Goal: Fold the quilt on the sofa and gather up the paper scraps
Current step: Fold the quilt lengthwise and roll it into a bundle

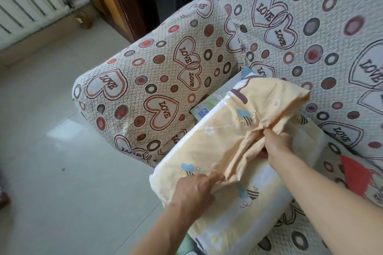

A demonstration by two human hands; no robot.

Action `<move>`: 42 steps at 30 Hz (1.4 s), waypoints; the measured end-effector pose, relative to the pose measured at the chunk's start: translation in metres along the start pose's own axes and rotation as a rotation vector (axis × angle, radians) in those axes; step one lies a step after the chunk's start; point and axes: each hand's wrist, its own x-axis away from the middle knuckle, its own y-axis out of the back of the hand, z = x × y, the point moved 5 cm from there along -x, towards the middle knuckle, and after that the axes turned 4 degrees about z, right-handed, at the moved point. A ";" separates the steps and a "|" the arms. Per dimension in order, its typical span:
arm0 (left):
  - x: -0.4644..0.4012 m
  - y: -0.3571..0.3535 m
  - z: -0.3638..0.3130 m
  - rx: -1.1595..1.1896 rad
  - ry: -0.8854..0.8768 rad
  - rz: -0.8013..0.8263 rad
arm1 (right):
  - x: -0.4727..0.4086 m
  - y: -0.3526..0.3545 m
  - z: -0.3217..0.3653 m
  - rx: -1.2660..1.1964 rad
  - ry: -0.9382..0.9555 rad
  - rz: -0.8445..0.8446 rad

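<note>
Both forearms bare, reaching in from bottom of frame, angled up and inward. Left hand (195,189): back of hand up, fingers curled, pinching a fold of fabric at the fingertips. Right hand (276,144): further forward and higher, back of hand toward camera, fingers curled under and buried in a bunched fold, gripping it. Hands near each other, not touching.
</note>
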 end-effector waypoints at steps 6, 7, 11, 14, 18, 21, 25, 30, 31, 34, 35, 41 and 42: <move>-0.006 0.000 -0.009 0.131 0.092 -0.160 | 0.003 0.013 0.005 0.004 0.057 0.001; -0.008 -0.002 -0.011 0.143 0.092 -0.193 | 0.004 0.019 0.009 0.078 0.151 -0.060; -0.013 -0.009 -0.018 0.215 0.098 -0.191 | 0.031 0.011 0.042 0.710 1.055 -0.213; -0.017 -0.014 -0.023 0.241 0.079 -0.163 | 0.058 -0.039 0.033 1.202 1.645 0.124; -0.020 -0.019 -0.029 0.085 0.074 -0.111 | 0.044 -0.044 0.023 1.673 1.213 0.344; -0.018 -0.025 -0.028 0.085 0.067 -0.044 | 0.020 -0.009 0.036 1.711 0.889 0.191; -0.017 -0.028 -0.025 0.112 0.073 -0.006 | 0.002 0.019 0.043 1.719 0.773 0.136; -0.016 -0.028 -0.031 0.134 0.095 0.031 | 0.026 0.011 0.066 1.426 1.153 -0.029; -0.016 -0.026 -0.031 0.138 0.100 0.040 | 0.031 0.005 0.069 1.387 1.216 -0.003; -0.019 -0.021 -0.036 0.138 0.087 0.046 | 0.019 -0.012 0.064 1.503 1.174 0.226; -0.020 -0.022 -0.036 0.129 0.084 0.053 | 0.011 -0.014 0.058 1.576 1.143 0.275; -0.031 -0.012 -0.035 0.072 0.072 0.055 | -0.036 0.023 0.021 1.631 0.751 0.171; -0.033 -0.006 -0.034 0.088 0.088 0.016 | -0.038 0.028 0.016 1.608 0.718 0.158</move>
